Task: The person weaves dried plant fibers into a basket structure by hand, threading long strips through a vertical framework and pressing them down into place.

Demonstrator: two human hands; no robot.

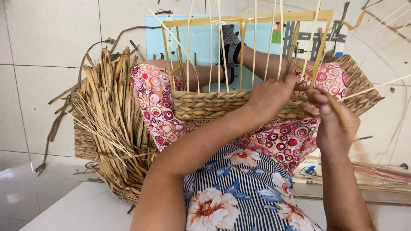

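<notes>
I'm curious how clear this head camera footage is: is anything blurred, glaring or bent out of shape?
Head view: soft, even light, with mild glare on the white floor tiles at lower left. The right hand and its strand look slightly motion-blurred, while the left hand and woven basket band are sharp. The forearms loom large near the lens.

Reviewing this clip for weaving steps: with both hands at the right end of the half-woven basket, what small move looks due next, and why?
Probably the right hand pulls its strand snug behind the next upright stake. The left hand presses on the braided rows right there, and the stakes above them stand bare, so the row looks unfinished.
</notes>
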